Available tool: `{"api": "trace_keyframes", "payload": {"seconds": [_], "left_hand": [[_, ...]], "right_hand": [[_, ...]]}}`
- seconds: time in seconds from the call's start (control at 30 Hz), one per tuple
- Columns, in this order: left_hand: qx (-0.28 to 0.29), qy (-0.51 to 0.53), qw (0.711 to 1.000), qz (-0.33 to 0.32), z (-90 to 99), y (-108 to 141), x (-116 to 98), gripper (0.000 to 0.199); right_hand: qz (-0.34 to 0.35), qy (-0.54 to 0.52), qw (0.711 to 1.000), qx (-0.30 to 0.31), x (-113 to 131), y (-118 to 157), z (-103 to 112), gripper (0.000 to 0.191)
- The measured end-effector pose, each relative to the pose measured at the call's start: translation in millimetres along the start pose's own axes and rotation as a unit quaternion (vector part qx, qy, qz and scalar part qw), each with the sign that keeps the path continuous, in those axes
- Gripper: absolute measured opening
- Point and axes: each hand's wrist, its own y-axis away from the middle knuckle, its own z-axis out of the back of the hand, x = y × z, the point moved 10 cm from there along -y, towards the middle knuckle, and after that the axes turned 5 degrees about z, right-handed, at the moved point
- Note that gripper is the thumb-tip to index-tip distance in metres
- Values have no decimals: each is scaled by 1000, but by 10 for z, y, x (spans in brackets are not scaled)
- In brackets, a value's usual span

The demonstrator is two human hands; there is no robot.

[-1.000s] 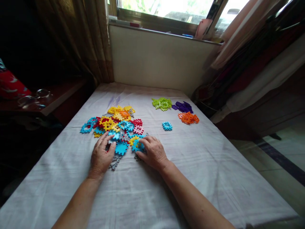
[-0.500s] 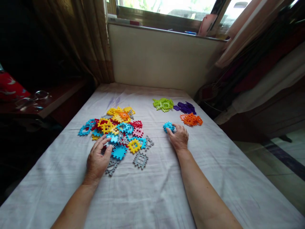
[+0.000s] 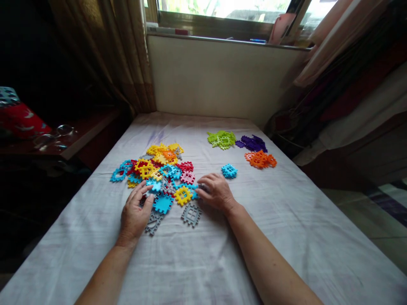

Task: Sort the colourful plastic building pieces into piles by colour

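A mixed pile of notched plastic pieces lies on the cloth-covered surface [image 3: 203, 262], with a yellow piece [image 3: 183, 195], a flat blue piece [image 3: 163, 203] and a grey window piece [image 3: 191, 214] near its front. My left hand [image 3: 137, 209] rests at the pile's left front, fingers apart, fingertips by a light blue piece [image 3: 154, 185]. At the right side of the pile, my right hand [image 3: 215, 190] reaches in with its fingers apart, over a grey piece that it partly hides. A small blue stack [image 3: 229, 170] sits alone beyond my right hand.
Green pieces [image 3: 221, 140], purple pieces [image 3: 252, 143] and orange pieces [image 3: 260, 159] lie in separate heaps at the back right. Glasses [image 3: 65, 130] and a red patterned item [image 3: 23, 120] are on a side table at left. A wall stands behind.
My right hand has let go of the blue stack and moved left to the pile's right edge. My left hand has stayed by the pile. The view has shifted slightly.
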Motion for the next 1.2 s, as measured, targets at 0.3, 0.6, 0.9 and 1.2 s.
{"api": "trace_keyframes", "payload": {"seconds": [0.3,0.6,0.9,1.2], "left_hand": [[6,-16,1000,1,-12,-1,14,33],[0,-17,1000,-4,-8,-3,3,33],[4,-7,1000,3,-22,-11,30,32],[5,-3,1000,4,-24,-5,4,32]], "right_hand": [[62,-5,996,64,379,0,-110,32],[-104,109,978,-141,-320,141,423,30],[-269,189,941,-78,-962,4,421,30],[-188,159,953,-178,-690,48,463,19]]}}
